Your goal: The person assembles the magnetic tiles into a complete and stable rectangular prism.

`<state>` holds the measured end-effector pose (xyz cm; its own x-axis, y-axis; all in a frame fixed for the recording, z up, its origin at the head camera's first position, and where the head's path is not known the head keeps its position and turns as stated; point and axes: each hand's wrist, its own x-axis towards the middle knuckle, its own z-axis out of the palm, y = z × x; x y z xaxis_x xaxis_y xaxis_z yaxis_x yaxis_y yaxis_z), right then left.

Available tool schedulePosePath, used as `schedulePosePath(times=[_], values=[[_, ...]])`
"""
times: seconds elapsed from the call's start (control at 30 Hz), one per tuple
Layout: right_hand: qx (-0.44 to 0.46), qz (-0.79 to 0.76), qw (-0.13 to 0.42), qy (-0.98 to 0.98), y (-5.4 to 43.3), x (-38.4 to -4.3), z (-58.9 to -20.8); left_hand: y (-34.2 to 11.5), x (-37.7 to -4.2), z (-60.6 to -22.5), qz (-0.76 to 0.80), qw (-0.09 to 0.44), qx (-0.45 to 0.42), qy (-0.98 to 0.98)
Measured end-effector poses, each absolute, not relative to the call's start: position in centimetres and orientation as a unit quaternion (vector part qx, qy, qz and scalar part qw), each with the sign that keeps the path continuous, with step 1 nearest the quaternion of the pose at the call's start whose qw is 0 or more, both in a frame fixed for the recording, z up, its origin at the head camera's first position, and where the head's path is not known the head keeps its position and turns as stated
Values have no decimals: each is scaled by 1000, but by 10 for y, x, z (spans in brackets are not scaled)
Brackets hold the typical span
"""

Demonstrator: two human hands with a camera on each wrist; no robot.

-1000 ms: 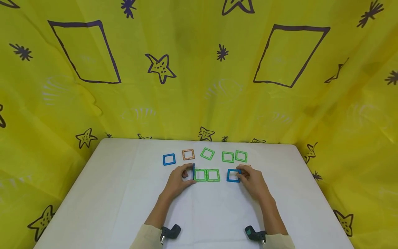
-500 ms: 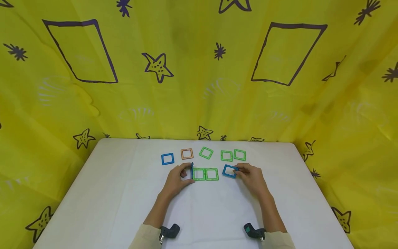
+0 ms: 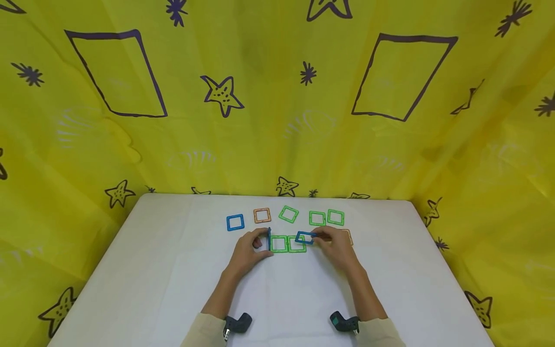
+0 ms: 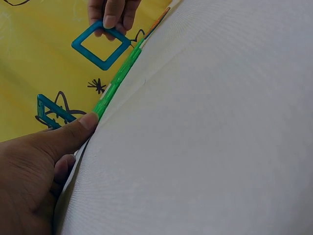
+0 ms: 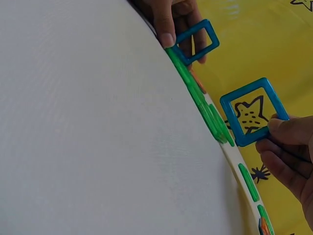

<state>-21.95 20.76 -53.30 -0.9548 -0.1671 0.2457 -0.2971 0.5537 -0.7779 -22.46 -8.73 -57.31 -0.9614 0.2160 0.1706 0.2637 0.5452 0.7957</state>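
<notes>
Two green square magnetic tiles lie flat side by side on the white table, the left one [image 3: 279, 251] and the right one [image 3: 297, 251]. A blue square magnetic tile [image 3: 269, 239] stands on edge at the left side of this pair. My left hand [image 3: 248, 248] holds it, thumb at the near edge and fingers at the far edge. In my right hand [image 3: 339, 246], thumb and fingers pinch a second blue tile [image 5: 244, 91] by one side. That tile is tilted and raised, overlapping the right green tile in the head view.
Behind the hands lie a blue tile [image 3: 228, 223], an orange tile [image 3: 262, 221] and several green tiles [image 3: 317, 224]. Another orange tile [image 3: 350, 237] is partly hidden by my right hand. A yellow curtain [image 3: 260, 135] with drawn starfish hangs behind the table [image 3: 130, 279].
My right hand has lifted its blue tile and carried it left, from right of the green pair to over the right green tile. My left hand has stayed in place.
</notes>
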Motion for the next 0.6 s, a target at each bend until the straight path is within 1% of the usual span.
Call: schedulePosePath(times=[0.27,0.6], values=[[127,450,52,-882,196,-218,-533,-86,-224,-572,-453,36,-134,-881],[134,455,48,-879,187,-215,-535,-85,-225,-572,-456,31,-129,-880]])
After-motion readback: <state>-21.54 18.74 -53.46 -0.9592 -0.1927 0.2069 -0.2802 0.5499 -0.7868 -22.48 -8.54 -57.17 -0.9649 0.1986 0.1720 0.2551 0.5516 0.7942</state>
